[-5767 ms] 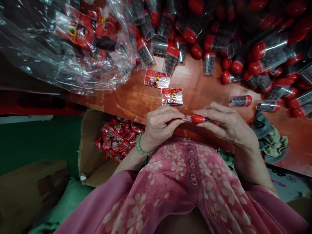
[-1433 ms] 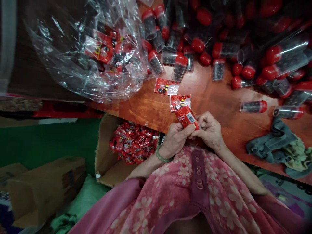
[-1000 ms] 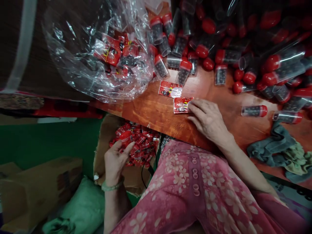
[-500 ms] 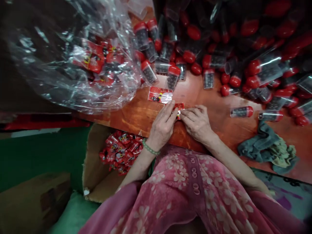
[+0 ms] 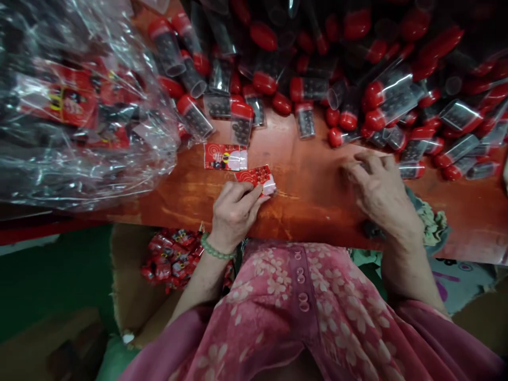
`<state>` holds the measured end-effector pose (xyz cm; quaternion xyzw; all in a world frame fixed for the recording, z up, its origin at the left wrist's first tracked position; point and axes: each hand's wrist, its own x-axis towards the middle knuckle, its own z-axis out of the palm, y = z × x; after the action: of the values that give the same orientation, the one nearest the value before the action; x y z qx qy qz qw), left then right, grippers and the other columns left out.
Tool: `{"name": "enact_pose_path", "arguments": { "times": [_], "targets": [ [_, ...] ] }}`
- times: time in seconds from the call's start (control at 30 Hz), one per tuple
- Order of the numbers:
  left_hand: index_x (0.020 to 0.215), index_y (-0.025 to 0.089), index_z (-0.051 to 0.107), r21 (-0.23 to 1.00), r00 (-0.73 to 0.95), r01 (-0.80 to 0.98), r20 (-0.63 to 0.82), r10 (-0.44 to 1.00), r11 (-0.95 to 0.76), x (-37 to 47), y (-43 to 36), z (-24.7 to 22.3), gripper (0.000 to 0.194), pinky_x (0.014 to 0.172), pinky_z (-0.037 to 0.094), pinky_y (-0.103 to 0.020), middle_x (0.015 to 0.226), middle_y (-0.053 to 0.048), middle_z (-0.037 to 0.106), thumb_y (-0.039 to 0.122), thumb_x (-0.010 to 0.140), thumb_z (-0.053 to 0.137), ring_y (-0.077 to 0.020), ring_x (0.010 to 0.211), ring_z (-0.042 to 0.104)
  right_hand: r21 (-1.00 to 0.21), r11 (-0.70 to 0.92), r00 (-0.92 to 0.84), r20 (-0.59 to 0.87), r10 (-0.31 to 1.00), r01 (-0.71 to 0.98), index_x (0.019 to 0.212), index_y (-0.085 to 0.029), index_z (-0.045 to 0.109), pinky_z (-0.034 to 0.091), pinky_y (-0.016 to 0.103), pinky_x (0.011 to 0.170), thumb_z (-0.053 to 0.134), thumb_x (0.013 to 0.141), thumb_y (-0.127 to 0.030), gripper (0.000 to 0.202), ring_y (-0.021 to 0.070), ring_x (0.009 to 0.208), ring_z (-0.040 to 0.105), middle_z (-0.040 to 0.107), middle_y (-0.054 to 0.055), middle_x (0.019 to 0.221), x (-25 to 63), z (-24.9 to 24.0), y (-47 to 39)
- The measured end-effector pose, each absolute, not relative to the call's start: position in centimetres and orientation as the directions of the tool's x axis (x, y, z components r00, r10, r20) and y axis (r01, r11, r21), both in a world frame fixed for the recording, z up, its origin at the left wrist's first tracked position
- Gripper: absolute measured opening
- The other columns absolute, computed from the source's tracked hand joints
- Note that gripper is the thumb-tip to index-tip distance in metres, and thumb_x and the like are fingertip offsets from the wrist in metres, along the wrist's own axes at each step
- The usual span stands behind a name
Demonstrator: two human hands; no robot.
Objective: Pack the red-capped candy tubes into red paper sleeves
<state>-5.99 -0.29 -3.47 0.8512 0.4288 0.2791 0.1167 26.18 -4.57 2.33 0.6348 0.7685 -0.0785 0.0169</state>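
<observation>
My left hand (image 5: pixel 234 211), with a green bead bracelet at its wrist, pinches the lower edge of a small red printed packet (image 5: pixel 254 174) with a clear end. Another red packet (image 5: pixel 222 157) lies flat just behind it on the reddish-brown table (image 5: pixel 309 196). Over the right part of the table, my right hand (image 5: pixel 357 172) is curled with its fingertips down. What is under its fingers is hidden. A red-capped clear tube (image 5: pixel 410 169) of dark beads lies just beyond that hand.
Many red-capped tubes (image 5: pixel 305 119) are heaped along the back. A clear plastic bag (image 5: pixel 151 159) with red packets sits at the left. Below the table edge, a cardboard box (image 5: pixel 127 280) holds red packets (image 5: pixel 174 254). A green cloth (image 5: pixel 436 227) lies beside my right wrist.
My right hand has left the packet and moved right to where a tube lay. My left hand stays on the packet, which is now tilted. The view has shifted right.
</observation>
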Motion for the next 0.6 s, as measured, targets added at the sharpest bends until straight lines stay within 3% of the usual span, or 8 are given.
{"name": "enact_pose_path", "arguments": {
  "times": [0.07,0.13,0.27,0.43,0.53,0.6],
  "targets": [
    [0.107,0.019,0.08,0.485,0.494,0.662,0.293,0.819,-0.572,-6.1,-0.2,-2.8,0.023,0.074,0.052,-0.031,0.09,-0.008,0.074,0.035,0.096,0.066,-0.0172,0.079,0.063,-0.072,0.186,-0.196,-0.156,0.968,0.98,0.134,-0.015,0.06,0.049,0.058,0.094,0.046,0.09,-0.007,0.047,0.0382,0.114,0.055,0.063,0.021,0.13,27.3,1.8,-4.5],
    [0.108,0.018,0.079,0.537,0.485,0.656,0.238,0.841,-0.53,-6.0,0.0,-2.1,0.026,0.077,0.053,-0.031,0.093,-0.008,0.075,0.034,0.1,0.06,-0.0175,0.082,0.064,-0.12,0.199,-0.215,-0.141,0.966,0.973,0.131,-0.014,0.061,0.049,0.057,0.093,0.044,0.091,-0.007,0.044,0.0379,0.108,0.058,0.065,0.021,0.121,27.5,1.3,-4.1],
    [0.101,0.016,0.079,0.622,0.464,0.633,0.171,0.869,-0.461,-6.0,0.6,-1.2,0.029,0.078,0.053,-0.029,0.091,-0.007,0.075,0.031,0.102,0.054,-0.0168,0.084,0.066,-0.148,0.241,-0.248,-0.03,0.968,0.959,0.127,-0.017,0.063,0.049,0.044,0.081,0.043,0.098,-0.014,0.035,0.0296,0.092,0.061,0.066,0.019,0.109,26.8,0.9,-3.2],
    [0.082,0.016,0.078,0.765,0.333,0.554,0.158,0.929,-0.329,-5.9,1.1,-1.5,0.015,0.067,0.05,-0.026,0.076,-0.004,0.074,0.026,0.09,0.071,-0.0135,0.07,0.065,-0.146,0.217,-0.217,0.016,0.976,0.965,0.128,-0.017,0.065,0.041,0.033,0.06,0.059,0.096,-0.03,0.035,0.0241,0.084,0.061,0.065,0.017,0.108,25.9,1.8,-2.9],
    [0.073,0.018,0.077,0.824,0.238,0.499,0.17,0.956,-0.27,-5.6,0.9,-1.3,0.013,0.063,0.049,-0.026,0.07,-0.001,0.074,0.026,0.082,0.08,-0.0123,0.064,0.065,-0.293,0.232,-0.204,0.122,0.971,0.928,0.111,-0.02,0.071,0.045,0.033,0.06,0.066,0.094,-0.033,0.022,0.0208,0.08,0.06,0.067,0.012,0.1,25.4,2.5,-2.9],
    [0.072,0.019,0.076,0.832,0.227,0.479,0.192,0.955,-0.281,-5.3,0.6,-0.7,0.015,0.064,0.051,-0.026,0.07,0.0,0.075,0.029,0.081,0.083,-0.0121,0.064,0.065,-0.506,0.238,-0.138,0.228,0.964,0.829,0.099,-0.024,0.073,0.05,0.035,0.067,0.073,0.092,-0.035,0.013,0.0198,0.077,0.062,0.068,0.007,0.089,24.7,2.8,-3.1]
  ]
}}
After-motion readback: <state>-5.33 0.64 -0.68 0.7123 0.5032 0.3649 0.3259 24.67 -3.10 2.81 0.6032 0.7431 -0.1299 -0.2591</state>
